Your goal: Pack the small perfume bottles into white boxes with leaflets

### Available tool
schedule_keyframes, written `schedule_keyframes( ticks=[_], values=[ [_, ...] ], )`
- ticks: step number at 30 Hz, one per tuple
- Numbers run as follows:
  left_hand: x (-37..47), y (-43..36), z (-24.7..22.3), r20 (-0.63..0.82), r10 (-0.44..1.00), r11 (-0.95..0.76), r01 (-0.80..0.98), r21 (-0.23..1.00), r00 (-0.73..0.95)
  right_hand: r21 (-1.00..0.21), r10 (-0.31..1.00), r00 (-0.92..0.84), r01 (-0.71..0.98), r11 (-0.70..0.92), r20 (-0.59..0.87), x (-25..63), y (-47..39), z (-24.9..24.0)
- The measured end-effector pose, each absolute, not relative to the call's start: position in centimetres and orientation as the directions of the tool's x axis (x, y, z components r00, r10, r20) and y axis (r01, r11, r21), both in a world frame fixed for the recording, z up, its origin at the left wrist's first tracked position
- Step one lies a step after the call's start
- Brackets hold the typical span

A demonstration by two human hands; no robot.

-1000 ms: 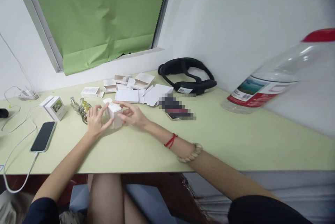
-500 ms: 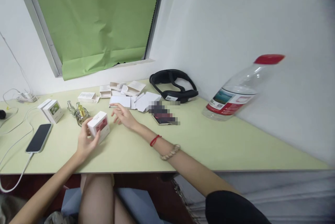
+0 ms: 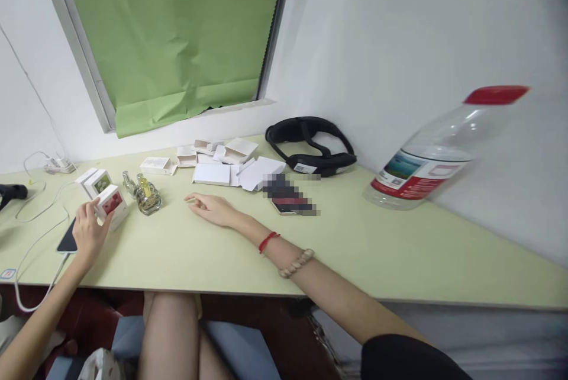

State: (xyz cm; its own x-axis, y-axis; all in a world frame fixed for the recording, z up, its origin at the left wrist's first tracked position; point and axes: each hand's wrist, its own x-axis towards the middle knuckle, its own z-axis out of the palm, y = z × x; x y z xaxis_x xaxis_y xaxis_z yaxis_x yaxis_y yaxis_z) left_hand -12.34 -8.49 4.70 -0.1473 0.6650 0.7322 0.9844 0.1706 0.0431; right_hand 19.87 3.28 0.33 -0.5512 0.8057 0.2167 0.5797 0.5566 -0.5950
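My left hand point(image 3: 89, 232) is closed on a small white box with a red picture point(image 3: 112, 205) on its front, at the left of the table. Just behind that box stand white boxes point(image 3: 94, 182), one with a green picture. A phone point(image 3: 67, 240) lies partly hidden beneath my left hand. To the right of the held box are several small glass bottles point(image 3: 149, 197), one with a yellow top. My right hand point(image 3: 213, 209) rests on the tabletop, its fingers loosely bent and apart, holding nothing.
Opened white cartons and flaps point(image 3: 212, 173) lie at the back of the table point(image 3: 213, 261). Right of them are a black headset point(image 3: 319, 162) and a blurred-out flat object point(image 3: 288, 197). A large red-capped bottle point(image 3: 421, 173) stands by the wall. White cable point(image 3: 20, 276) loops at the left.
My left hand has carried the red-picture box leftward, from beside the glass bottles to the white boxes. My right hand has lowered onto the table. The view has shifted slightly left.
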Motion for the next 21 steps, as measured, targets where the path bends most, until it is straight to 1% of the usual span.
schedule_keyframes(
  ticks=[4, 7, 11, 16, 19, 21],
  values=[
    [-13.5, -5.6, 5.5, 0.688, 0.705, 0.222, 0.975, 0.016, -0.172, -0.596, 0.792, -0.565, 0.562, 0.574, 0.231, 19.9, 3.5, 0.0],
    [-13.9, -3.6, 5.8, 0.697, 0.699, 0.207, 0.978, 0.016, -0.159, -0.589, 0.777, -0.579, 0.548, 0.595, 0.246, 19.8, 3.5, -0.1],
    [-14.5, -1.5, 5.6, 0.726, 0.673, 0.18, 0.983, 0.031, -0.146, -0.519, 0.775, -0.554, 0.586, 0.622, 0.303, 19.9, 3.4, 0.3],
    [-14.6, -0.4, 4.9, 0.739, 0.65, 0.178, 0.981, 0.08, -0.178, -0.434, 0.852, -0.347, 0.747, 0.503, 0.392, 20.6, 3.8, 1.5],
    [-13.6, -0.8, 4.9, 0.761, 0.617, 0.178, 0.977, 0.114, -0.201, -0.461, 0.896, -0.167, 0.81, 0.362, 0.411, 21.1, 4.3, 1.7],
    [-12.6, -1.2, 5.0, 0.807, 0.559, 0.151, 0.98, 0.128, -0.191, -0.507, 0.931, -0.063, 0.824, 0.251, 0.359, 21.4, 4.6, 1.4]
  ],
)
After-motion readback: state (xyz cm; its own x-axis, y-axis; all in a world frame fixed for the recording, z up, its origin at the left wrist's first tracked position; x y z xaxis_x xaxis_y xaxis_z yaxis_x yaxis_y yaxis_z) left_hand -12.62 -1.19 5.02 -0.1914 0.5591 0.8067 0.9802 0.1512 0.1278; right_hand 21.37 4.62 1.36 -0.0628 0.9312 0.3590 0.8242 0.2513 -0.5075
